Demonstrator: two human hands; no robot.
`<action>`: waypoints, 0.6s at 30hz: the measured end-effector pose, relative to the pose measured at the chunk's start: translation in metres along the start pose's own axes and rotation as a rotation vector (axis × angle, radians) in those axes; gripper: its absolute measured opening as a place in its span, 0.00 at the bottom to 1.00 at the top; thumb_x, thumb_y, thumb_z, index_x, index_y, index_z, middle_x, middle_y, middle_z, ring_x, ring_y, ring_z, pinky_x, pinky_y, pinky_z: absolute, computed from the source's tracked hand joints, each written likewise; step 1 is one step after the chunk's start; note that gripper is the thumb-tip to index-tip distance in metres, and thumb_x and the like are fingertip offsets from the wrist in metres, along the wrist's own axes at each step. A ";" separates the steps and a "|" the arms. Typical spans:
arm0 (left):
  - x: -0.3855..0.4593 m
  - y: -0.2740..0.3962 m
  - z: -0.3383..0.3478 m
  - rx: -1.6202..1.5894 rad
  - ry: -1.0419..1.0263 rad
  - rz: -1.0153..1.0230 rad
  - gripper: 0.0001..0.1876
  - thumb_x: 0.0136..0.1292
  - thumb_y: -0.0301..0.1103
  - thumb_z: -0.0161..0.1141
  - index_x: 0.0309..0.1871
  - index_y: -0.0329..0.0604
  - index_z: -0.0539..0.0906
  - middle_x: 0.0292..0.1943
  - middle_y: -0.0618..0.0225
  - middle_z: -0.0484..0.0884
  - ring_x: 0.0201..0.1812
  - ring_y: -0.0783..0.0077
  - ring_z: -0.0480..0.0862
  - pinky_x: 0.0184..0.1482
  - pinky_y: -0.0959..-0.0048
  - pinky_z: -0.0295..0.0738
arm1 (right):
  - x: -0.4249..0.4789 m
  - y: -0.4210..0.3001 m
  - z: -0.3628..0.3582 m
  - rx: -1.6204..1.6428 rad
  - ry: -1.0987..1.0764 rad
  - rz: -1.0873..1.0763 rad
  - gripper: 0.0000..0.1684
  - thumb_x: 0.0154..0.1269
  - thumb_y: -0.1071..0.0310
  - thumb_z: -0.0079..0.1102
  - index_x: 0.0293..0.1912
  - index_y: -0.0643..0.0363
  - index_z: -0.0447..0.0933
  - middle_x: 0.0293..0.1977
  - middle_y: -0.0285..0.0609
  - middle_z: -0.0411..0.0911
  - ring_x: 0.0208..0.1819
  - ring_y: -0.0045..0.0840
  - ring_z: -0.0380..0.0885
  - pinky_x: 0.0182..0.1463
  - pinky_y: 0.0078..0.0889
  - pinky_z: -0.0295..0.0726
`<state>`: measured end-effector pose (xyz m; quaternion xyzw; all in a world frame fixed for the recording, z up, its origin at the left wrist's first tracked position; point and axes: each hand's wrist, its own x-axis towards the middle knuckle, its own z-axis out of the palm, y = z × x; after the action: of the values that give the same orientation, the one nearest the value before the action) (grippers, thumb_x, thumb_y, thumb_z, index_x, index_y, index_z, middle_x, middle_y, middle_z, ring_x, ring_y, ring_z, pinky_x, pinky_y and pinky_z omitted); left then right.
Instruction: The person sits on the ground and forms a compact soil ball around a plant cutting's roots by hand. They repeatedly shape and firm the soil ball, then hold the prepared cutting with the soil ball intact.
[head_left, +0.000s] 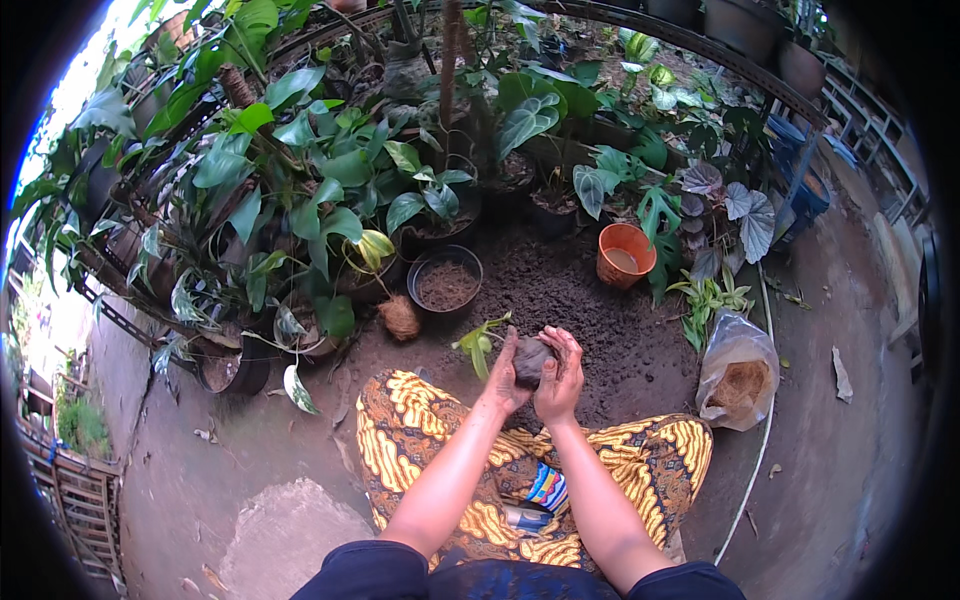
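Note:
A rounded ball of dark, wet soil (532, 361) is cupped between my two hands, above my crossed legs. My left hand (507, 379) presses its left side, and my right hand (561, 375) curves around the right; both have soil on them. A small plant with pale green leaves (477, 345) extends left from beside the ball; whether its stem enters the soil cannot be told. Loose dark soil (585, 315) lies spread on the ground beyond my hands. A black plastic pot (478, 296) with brown fibre (446, 286) stands beyond on the left.
An orange pot (606, 262) holding murky liquid stands behind the soil. At right, a clear plastic bag (712, 367) contains brown fibre beside a white hose (763, 442). A brown fibre ball (399, 317) lies left of the black pot. Dense potted plants (322, 165) line the back and left.

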<state>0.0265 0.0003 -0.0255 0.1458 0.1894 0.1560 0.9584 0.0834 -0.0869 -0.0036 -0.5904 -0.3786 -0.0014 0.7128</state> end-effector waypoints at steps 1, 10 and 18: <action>0.000 0.003 -0.006 -0.033 -0.022 -0.025 0.29 0.74 0.62 0.57 0.61 0.46 0.80 0.56 0.66 0.85 0.58 0.66 0.84 0.63 0.63 0.80 | 0.000 0.000 0.001 -0.050 0.031 0.029 0.30 0.83 0.50 0.48 0.67 0.67 0.67 0.62 0.53 0.76 0.63 0.40 0.77 0.69 0.42 0.73; -0.002 0.010 -0.013 0.442 -0.045 0.248 0.13 0.69 0.34 0.66 0.54 0.44 0.82 0.55 0.67 0.86 0.58 0.70 0.84 0.64 0.68 0.78 | -0.005 0.003 0.012 0.173 0.038 0.421 0.31 0.82 0.51 0.51 0.71 0.64 0.68 0.69 0.49 0.70 0.69 0.35 0.71 0.74 0.36 0.66; 0.017 0.016 -0.032 1.405 0.058 0.633 0.43 0.75 0.62 0.55 0.82 0.41 0.60 0.82 0.54 0.52 0.82 0.52 0.54 0.81 0.60 0.48 | 0.006 0.029 -0.012 0.527 -0.041 0.704 0.17 0.77 0.61 0.64 0.57 0.61 0.80 0.56 0.36 0.80 0.58 0.17 0.74 0.65 0.24 0.70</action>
<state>0.0245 0.0274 -0.0538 0.7632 0.2185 0.2695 0.5451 0.1072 -0.0854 -0.0248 -0.4815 -0.1558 0.3497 0.7884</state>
